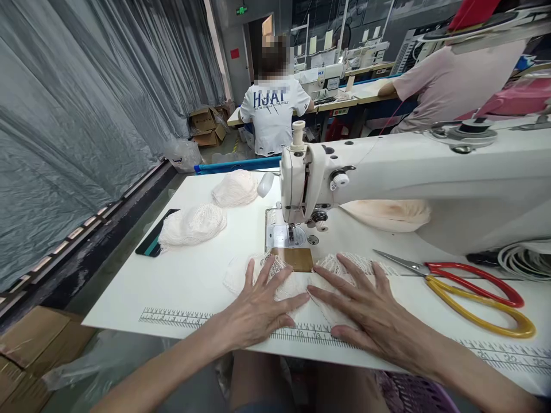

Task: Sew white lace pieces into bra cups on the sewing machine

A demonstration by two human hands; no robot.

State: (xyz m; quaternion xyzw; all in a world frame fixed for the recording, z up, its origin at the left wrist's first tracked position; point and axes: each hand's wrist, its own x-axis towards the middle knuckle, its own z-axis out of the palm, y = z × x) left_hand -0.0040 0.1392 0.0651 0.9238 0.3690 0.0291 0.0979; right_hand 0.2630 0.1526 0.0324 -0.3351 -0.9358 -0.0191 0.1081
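My left hand (260,301) lies flat with spread fingers on a white lace piece (235,272) at the front of the sewing table. Beside it, my right hand (361,301) presses a second lace piece (333,265) the same way, its fingers also apart. Both pieces are partly hidden under the hands. Just beyond the fingertips sits the sewing machine (297,183), its presser foot (293,234) over the metal needle plate (275,235). A brown plate (297,259) lies between the lace pieces and the needle plate.
Scissors (430,269) with red and yellow handles lie to the right. Two lace stacks (193,225) (236,188) rest at the left, one over a dark flat object (150,246). Beige fabric (387,215) sits under the machine arm. Two people (275,109) (465,80) sit ahead.
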